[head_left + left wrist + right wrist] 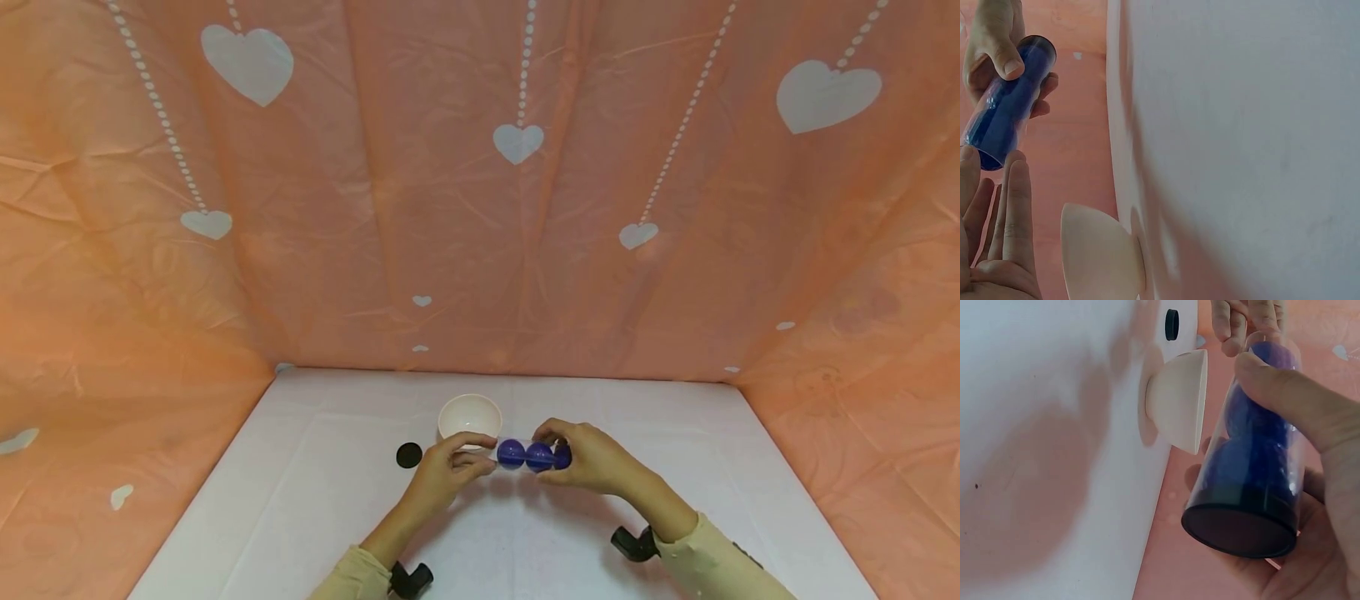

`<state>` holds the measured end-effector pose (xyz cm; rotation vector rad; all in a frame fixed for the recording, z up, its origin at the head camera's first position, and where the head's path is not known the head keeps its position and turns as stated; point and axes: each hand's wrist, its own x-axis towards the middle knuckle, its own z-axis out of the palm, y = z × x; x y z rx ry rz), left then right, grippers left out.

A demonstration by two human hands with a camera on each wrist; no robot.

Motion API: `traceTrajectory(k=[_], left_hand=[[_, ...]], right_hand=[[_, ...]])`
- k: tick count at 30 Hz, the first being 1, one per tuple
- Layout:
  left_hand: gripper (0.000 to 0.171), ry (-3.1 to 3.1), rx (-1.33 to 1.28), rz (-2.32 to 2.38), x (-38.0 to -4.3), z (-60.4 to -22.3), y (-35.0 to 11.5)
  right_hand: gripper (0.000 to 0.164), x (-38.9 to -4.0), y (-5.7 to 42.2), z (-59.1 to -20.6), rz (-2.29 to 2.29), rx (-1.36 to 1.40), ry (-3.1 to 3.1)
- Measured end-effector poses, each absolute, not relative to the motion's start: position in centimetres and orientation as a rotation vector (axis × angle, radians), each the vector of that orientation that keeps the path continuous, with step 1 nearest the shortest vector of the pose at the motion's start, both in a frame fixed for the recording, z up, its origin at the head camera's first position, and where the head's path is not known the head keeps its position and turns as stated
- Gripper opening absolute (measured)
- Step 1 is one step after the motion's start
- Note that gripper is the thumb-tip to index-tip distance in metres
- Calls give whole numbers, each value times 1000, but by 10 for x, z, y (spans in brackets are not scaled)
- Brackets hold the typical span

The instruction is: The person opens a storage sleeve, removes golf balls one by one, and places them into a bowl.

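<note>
A clear tube (pixel 1207 481) with a black cap (pixel 1241 531) on one end holds several blue balls (pixel 512 454). My right hand (pixel 592 458) grips it near the capped end, thumb on one side and fingers round the other. It lies roughly level above the table in the head view. At the uncapped end is my left hand (pixel 450 471), its fingers (pixel 1019 206) fairly straight and the tips close to the rim; whether they touch it I cannot tell. Behind the hands stands a white bowl (pixel 471 408), its inside partly hidden by my left hand.
A loose round black cap (pixel 408 455) lies on the white table (pixel 337 500), left of the bowl. Orange sheeting (pixel 450 208) with pale hearts rises behind the table and along both sides. Black wrist mounts (pixel 634 544) sit at my sleeves.
</note>
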<state>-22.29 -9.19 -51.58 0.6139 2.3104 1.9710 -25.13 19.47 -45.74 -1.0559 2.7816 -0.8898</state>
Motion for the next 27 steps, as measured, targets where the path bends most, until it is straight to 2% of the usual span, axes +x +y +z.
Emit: traceTrajectory(k=[8, 27], left_hand=[[35, 2286, 623, 2008, -224, -517, -90], [37, 2206, 541, 2125, -221, -520, -85]], right_hand=[[39, -251, 195, -457, -914, -1073, 2807], [42, -249, 193, -452, -801, -1107, 2893]])
